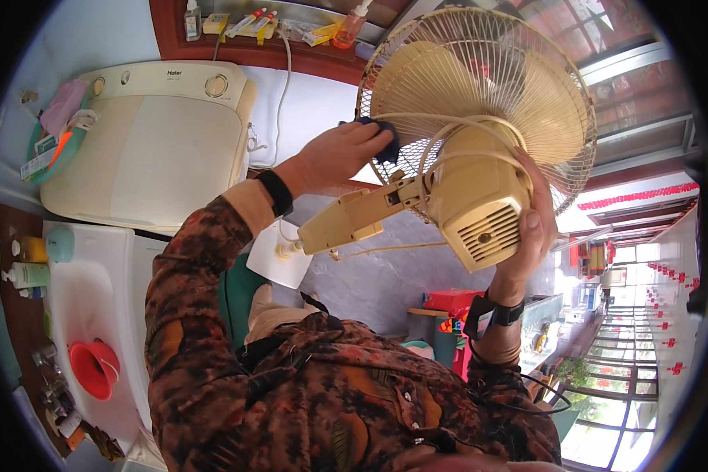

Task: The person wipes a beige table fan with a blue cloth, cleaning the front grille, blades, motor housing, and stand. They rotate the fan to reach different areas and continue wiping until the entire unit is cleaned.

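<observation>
A yellowed electric fan stands before me, its round wire guard [478, 88] tilted at the top and its blades [413, 76] visible through the wires. My left hand [345, 153] presses a dark cloth [386, 141] against the guard's left rim. With my right hand [534, 218] I grip the right side of the motor housing [478, 218], thumb near its slotted vent. A pale power cord [425, 159] loops around the housing. Below it, the fan's neck [354, 218] slants down left towards a white square base [280, 253] on the floor.
A Haier washing machine [153, 141] stands at left. Below it a white sink [88, 295] holds a red bucket [94, 369]. Bottles and tubes line a red-brown windowsill [259, 56]. A red box [451, 300] sits low at right.
</observation>
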Motion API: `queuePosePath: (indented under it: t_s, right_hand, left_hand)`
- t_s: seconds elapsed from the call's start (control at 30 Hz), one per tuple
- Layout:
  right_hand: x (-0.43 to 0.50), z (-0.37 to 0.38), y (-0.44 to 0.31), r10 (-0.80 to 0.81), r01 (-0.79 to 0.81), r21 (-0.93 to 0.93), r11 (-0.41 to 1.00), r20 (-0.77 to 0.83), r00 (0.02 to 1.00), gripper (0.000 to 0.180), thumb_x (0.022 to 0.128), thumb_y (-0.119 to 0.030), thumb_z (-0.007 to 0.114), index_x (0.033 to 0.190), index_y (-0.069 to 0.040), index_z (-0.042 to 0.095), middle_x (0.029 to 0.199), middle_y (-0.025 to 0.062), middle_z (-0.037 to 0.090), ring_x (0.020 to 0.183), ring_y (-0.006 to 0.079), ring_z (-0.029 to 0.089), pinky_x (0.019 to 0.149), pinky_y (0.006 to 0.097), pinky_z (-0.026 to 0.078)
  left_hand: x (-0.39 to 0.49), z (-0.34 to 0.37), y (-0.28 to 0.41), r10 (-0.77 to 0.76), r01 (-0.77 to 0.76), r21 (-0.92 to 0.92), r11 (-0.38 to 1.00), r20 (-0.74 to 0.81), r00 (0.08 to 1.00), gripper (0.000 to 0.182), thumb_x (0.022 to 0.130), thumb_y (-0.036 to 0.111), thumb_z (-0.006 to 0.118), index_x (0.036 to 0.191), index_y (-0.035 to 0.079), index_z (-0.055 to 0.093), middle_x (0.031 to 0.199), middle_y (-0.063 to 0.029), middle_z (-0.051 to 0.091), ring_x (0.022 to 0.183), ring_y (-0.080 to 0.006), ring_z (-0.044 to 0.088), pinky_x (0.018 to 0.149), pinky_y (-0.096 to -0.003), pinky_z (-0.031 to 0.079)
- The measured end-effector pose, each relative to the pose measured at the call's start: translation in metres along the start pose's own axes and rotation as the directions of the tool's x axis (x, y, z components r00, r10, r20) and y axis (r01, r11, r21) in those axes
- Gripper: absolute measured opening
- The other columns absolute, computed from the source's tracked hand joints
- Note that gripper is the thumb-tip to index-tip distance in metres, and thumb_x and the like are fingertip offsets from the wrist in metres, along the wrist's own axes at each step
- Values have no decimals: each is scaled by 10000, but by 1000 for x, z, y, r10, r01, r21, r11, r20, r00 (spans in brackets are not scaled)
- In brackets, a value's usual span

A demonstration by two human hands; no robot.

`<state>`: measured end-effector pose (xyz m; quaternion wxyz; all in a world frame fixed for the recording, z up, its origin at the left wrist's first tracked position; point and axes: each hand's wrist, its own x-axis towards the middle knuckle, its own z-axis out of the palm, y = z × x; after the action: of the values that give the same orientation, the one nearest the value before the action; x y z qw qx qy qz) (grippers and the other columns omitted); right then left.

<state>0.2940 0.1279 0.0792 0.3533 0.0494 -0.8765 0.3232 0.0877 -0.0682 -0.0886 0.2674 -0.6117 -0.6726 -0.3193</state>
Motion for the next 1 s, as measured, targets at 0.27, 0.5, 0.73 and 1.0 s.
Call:
queuePosePath:
  t_s: [0.27,0.5,0.73,1.0]
  right_hand:
    - [0,1,1,-18,19,-26,999,22,1000,801,996,-530,415,1433,130,533,1367,278,625,1254,344,618,1102,442,453]
    - [1,1,0,26,-26,16,1000,10,1000,726,996,-521,453,1335,94,637,1384,264,633,1318,378,580,1146,465,402]
    - [0,4,-5,12,-12,-1,1000,-5,1000,700,982,-487,453,1335,87,641,1378,257,639,1312,373,585,1142,458,405]
    - [1,0,-2,39,-39,-8,999,6,999,728,985,-511,467,1368,91,614,1371,249,635,1297,347,589,1135,432,408]
  left_hand:
    - [39,4,13,165,-170,47,984,94,982,621,813,305,787,1310,-21,605,1347,-138,580,1228,-294,551,1065,-385,461]
    - [-14,-14,-9,9,9,-130,992,136,991,634,855,384,777,1281,-46,589,1273,-149,614,1122,-319,613,987,-385,507]
    - [43,-5,16,150,-124,-232,965,96,984,453,843,160,707,1255,-22,654,1370,-132,583,1277,-282,569,1055,-385,510]
    - [0,8,-22,309,-289,-135,948,168,936,457,887,175,686,1295,-22,631,1352,-128,620,1300,-281,572,1090,-384,498]
